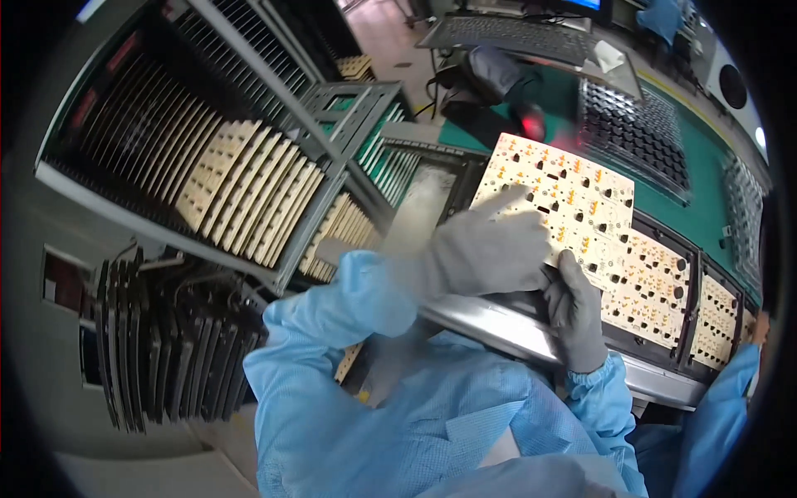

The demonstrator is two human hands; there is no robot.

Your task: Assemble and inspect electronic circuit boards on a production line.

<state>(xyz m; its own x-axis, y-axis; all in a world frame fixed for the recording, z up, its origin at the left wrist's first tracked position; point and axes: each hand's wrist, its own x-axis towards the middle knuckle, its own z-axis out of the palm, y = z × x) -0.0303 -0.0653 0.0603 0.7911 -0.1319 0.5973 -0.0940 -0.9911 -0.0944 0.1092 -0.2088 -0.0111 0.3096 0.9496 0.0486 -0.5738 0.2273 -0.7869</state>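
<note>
A cream circuit board [573,178], dotted with black and orange parts, is tilted up in front of me. My right hand [574,311], in a grey glove, is closed on its lower edge, thumb on the face. My left hand [490,249], also gloved, lies across the board's lower left part, slightly blurred. Its index finger stretches out over the face, apart from the other fingers. Whether its fingertips touch the board I cannot tell. Beyond the board, a scanner-like device [531,120] glows red.
Similar boards in dark frames [652,290] sit on a metal-edged rail [498,328]. A slotted rack [249,187] holds several boards at left, with dark panels [166,340] below. Black part trays [635,133] and a keyboard [506,40] lie beyond. Another person's hand [760,328] is far right.
</note>
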